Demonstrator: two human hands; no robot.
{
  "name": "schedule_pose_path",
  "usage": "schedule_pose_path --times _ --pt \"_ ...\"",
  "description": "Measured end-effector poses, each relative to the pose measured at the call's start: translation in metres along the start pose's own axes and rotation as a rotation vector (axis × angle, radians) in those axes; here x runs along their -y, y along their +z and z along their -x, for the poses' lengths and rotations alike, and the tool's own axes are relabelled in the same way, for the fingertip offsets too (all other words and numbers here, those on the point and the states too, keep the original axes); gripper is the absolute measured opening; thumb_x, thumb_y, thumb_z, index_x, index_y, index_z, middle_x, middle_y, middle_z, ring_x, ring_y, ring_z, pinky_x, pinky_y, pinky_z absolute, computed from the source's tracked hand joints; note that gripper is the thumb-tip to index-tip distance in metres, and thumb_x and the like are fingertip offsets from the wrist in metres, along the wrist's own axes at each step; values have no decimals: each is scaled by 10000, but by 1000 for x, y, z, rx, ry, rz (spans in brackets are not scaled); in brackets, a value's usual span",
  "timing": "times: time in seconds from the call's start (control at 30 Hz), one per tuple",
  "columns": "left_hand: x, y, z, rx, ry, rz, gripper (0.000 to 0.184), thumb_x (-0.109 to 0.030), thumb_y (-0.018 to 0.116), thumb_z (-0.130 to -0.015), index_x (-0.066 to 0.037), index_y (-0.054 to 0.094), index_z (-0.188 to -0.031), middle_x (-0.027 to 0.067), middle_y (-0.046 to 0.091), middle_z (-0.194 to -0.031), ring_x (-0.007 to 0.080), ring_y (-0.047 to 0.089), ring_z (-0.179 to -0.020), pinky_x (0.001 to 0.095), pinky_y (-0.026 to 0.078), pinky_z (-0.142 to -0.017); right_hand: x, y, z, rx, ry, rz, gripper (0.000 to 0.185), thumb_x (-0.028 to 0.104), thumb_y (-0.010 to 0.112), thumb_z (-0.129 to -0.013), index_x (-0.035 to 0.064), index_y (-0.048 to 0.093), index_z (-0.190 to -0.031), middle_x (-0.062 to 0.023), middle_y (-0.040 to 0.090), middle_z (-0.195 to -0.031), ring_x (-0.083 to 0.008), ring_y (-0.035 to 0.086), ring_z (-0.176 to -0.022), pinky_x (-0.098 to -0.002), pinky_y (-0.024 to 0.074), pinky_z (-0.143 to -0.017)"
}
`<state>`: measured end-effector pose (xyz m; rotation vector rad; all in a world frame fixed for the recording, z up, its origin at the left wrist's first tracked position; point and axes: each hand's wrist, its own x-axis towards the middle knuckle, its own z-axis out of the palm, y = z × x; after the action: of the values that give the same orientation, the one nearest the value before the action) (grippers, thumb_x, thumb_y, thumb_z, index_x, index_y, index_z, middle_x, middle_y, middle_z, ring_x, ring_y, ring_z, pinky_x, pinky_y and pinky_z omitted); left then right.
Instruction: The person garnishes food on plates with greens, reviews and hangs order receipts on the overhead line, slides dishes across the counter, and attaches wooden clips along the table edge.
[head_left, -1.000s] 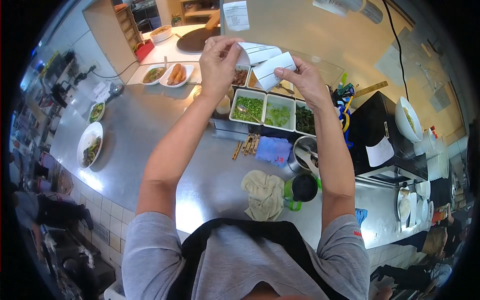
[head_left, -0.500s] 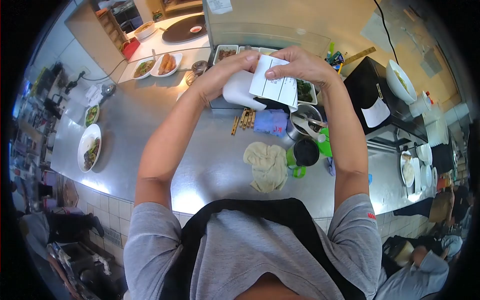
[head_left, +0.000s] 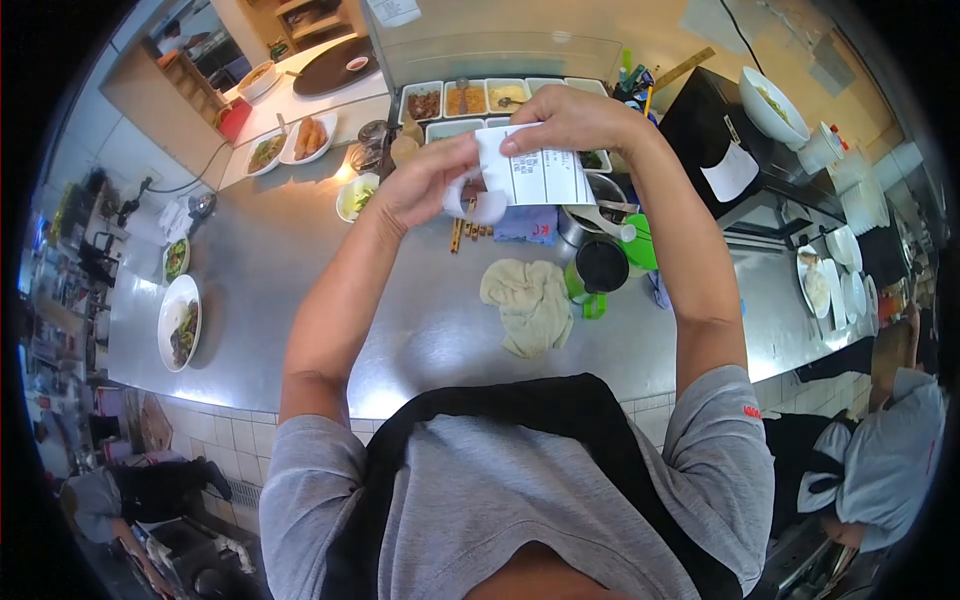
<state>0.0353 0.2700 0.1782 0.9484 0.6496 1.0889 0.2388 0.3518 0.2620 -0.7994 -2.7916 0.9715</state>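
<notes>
A white printed order slip [head_left: 535, 175] is held up between my hands over the counter. My right hand [head_left: 578, 122] pinches its upper edge, thumb on the printed face. My left hand [head_left: 432, 180] has its fingers closed at the slip's left side, where the paper curls round below. Behind the slip are white trays of toppings [head_left: 465, 98], partly hidden by it. Below it lie a blue packet [head_left: 528, 224] and several wooden clips [head_left: 457, 234]. A metal pot with utensils [head_left: 580, 230] stands to the right of these, partly covered.
A crumpled cloth [head_left: 527, 305] and a green jug with a dark top [head_left: 598, 270] are on the steel counter [head_left: 400, 330]. Bowls of food [head_left: 180, 322] stand at left, and plates [head_left: 310, 140] on the back ledge. A black machine [head_left: 700, 150] is at right. Co-workers [head_left: 880, 450] stand beyond the counter's ends.
The slip has turned and sits a little further left, with its printed face more toward me. The toppings trays and a small bowl of greens now show. The co-worker at right has moved.
</notes>
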Motion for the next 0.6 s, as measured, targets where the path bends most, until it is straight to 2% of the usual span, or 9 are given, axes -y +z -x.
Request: schedule_pose_path --times 0.03,0.17,0.33,0.37,0.47,0.6 --pt "2 3 -3 65 37 -110 370 -213 607 -866 4 536 -1157 100 620 -1056 137 586 -960 277 464 -851 2 3 0 4 25 -5 352 375 675 -804 23 682 -823 -18 620 -654 -82 547 -593 -267 429 -540" --pt "3 -5 3 -35 92 -292 253 -157 624 -860 -30 564 -1071 55 635 -986 97 600 -853 219 470 -768 -4 0 9 48 -3 22 365 363 717 -754 13 681 -849 -25 625 -662 -101 564 -604 -266 440 -555" --pt "11 -22 21 -113 151 -329 229 -128 610 -871 -23 566 -1069 49 638 -983 89 596 -850 214 458 -776 -20 -14 28 51 9 -74 264 280 716 -753 27 646 -781 8 583 -650 -76 524 -630 -247 411 -584" --pt "13 -24 23 -118 155 -316 225 -125 609 -872 -21 566 -1067 49 638 -980 87 593 -856 213 454 -783 -26 -13 30 2 14 -124 202 231 699 -772 42 632 -786 35 564 -668 -58 492 -643 -230 393 -600" --pt "18 -23 28 -80 132 -357 248 -127 615 -858 -19 562 -1075 61 632 -1009 99 591 -890 244 457 -806 -25 -10 32 -89 -12 -292 166 193 687 -783 53 618 -841 63 531 -667 -33 461 -646 -209 367 -602" --pt "29 -17 34 61 133 -147 407 -125 614 -835 -26 482 -1207 93 596 -1115 129 586 -943 289 465 -827 -28 5 23 -261 -32 -408 146 148 659 -813 72 589 -916 87 481 -656 -12 423 -629 -191 330 -586"
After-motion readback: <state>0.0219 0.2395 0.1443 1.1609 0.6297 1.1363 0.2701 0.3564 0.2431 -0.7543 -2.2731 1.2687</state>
